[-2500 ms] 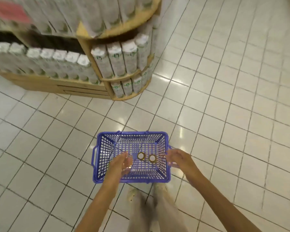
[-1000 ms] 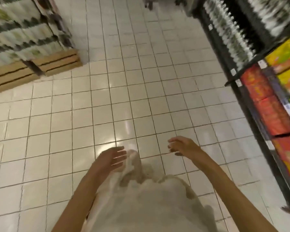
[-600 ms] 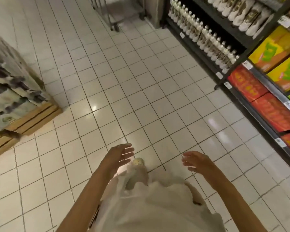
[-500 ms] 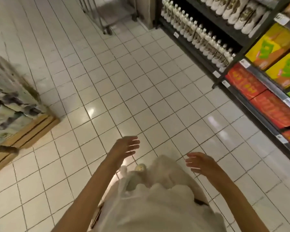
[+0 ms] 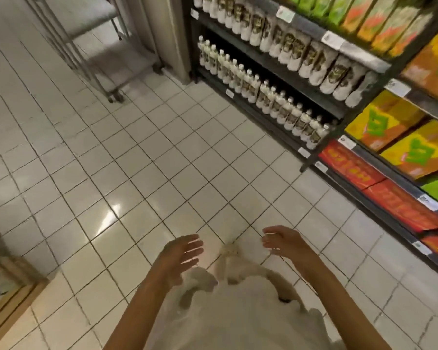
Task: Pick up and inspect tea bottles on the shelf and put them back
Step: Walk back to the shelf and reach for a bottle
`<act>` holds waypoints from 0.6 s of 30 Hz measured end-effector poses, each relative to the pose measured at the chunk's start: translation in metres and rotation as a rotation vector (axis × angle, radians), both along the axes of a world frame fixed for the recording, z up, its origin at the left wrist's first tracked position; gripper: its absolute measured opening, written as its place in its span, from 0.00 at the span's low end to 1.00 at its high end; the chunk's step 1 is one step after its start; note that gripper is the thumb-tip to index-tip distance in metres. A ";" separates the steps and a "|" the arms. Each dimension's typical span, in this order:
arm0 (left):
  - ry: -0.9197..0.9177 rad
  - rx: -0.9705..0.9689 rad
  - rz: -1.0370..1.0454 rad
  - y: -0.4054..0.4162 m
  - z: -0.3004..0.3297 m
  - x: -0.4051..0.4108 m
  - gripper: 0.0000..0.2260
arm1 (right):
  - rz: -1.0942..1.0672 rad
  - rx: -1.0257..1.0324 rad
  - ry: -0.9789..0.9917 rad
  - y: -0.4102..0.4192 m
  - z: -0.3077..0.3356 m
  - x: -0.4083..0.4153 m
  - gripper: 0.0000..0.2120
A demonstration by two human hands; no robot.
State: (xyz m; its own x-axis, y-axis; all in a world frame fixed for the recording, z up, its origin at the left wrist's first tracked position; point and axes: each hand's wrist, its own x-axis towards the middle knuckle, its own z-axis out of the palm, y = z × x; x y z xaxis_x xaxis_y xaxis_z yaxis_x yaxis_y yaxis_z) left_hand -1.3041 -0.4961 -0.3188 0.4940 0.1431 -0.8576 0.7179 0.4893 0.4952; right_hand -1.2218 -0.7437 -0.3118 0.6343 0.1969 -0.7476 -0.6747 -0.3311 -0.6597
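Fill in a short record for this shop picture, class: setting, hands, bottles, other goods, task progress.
setting: tiled floor beside a dark shelf unit
left hand: fingers relaxed, holds nothing
right hand: fingers relaxed, holds nothing
bottles: white, upright in a row on the lowest shelf; larger ones above
other goods: yellow and green cartons, red packs
task progress: no bottle picked up yet

White-labelled tea bottles (image 5: pixel 263 89), black shelf (image 5: pixel 364 102), red boxes (image 5: pixel 352 168), yellow-green boxes (image 5: pixel 384 122), white floor tiles (image 5: pixel 137 160)
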 end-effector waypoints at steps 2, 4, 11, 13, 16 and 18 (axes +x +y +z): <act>0.019 0.001 0.051 0.025 0.003 0.037 0.11 | 0.064 0.010 -0.017 0.025 0.009 0.053 0.05; 0.032 -0.005 0.088 0.048 0.008 0.070 0.11 | 0.124 0.001 -0.050 0.054 0.017 0.099 0.06; 0.051 -0.093 0.158 0.138 -0.006 0.216 0.14 | 0.163 0.036 -0.052 0.148 0.010 0.239 0.09; 0.040 -0.110 0.129 0.167 -0.003 0.271 0.15 | 0.090 0.032 -0.051 0.166 0.007 0.275 0.10; 0.003 -0.087 0.005 0.203 0.009 0.357 0.17 | -0.059 0.025 -0.043 0.185 0.007 0.325 0.07; -0.032 -0.055 -0.108 0.219 0.018 0.415 0.17 | -0.148 0.027 -0.043 0.195 0.009 0.357 0.06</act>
State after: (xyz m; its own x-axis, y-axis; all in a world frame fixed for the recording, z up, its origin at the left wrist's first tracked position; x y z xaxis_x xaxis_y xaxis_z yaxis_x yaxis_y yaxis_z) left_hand -0.8895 -0.2773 -0.3007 0.5311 0.0408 -0.8463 0.7523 0.4369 0.4931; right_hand -0.8649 -0.5491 -0.3032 0.6895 0.1188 -0.7145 -0.6855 -0.2115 -0.6967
